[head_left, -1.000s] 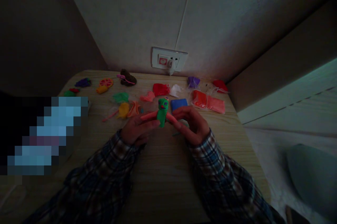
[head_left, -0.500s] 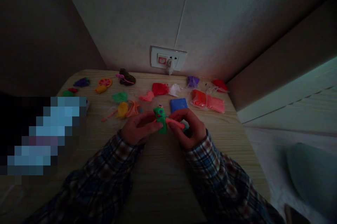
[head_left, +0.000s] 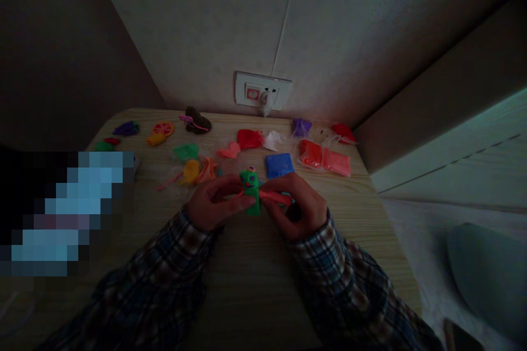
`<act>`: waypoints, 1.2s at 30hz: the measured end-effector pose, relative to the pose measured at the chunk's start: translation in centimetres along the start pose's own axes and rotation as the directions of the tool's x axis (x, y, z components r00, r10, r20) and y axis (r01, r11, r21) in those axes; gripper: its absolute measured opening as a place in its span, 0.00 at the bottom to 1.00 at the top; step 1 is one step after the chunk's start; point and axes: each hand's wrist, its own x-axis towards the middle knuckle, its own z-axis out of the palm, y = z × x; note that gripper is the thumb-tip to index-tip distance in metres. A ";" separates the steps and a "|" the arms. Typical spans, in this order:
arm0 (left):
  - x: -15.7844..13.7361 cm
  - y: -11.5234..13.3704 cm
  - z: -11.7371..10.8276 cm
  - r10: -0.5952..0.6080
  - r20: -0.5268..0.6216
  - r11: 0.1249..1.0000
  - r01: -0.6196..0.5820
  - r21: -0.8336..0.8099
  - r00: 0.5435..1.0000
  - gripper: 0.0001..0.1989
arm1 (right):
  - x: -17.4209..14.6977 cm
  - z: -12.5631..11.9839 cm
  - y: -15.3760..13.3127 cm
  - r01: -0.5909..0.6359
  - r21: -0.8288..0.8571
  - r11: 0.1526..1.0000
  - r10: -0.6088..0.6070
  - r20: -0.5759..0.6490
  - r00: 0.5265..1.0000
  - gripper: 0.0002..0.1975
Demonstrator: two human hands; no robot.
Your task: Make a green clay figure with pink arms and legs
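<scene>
A small green clay figure (head_left: pixel 251 189) with a face stands upright over the wooden table (head_left: pixel 247 263), between my two hands. My left hand (head_left: pixel 212 205) pinches its left side. My right hand (head_left: pixel 294 208) presses a thin pink clay strip (head_left: pixel 274 196) against the figure's right side. Both wrists wear plaid sleeves. The lower part of the figure is partly hidden by my fingers.
Clay lumps and bags lie across the far table: blue block (head_left: pixel 279 165), red bags (head_left: pixel 325 157), red lump (head_left: pixel 250 139), purple piece (head_left: pixel 302 127), yellow and orange pieces (head_left: pixel 197 171), brown lump (head_left: pixel 197 120). A wall socket (head_left: pixel 262 90) is behind. A blurred patch covers the left.
My right hand has drawn in towards the figure, bringing the pink strip closer to its body. The figure has shifted slightly left and lower. The left end of the strip is no longer seen.
</scene>
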 end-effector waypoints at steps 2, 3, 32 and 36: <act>0.0 -0.3 -0.1 0.000 -0.001 1.000 0.000 -0.008 1.000 0.14 | 0.0 0.0 0.1 0.014 0.000 1.000 -0.014 0.002 1.000 0.04; 0.0 -0.3 -0.2 0.001 0.003 1.000 -0.001 -0.008 1.000 0.14 | 0.0 0.0 0.1 0.016 -0.003 1.000 -0.016 0.005 1.000 0.04; 0.0 0.0 -0.1 0.243 -0.076 0.922 -0.206 0.328 0.967 0.13 | -0.9 1.4 0.6 -0.337 0.343 0.877 0.299 0.159 0.941 0.16; -0.2 0.6 -0.2 0.246 -0.065 0.904 -0.205 0.375 0.967 0.18 | -1.1 1.7 1.5 -0.399 0.416 0.817 0.356 0.180 0.917 0.12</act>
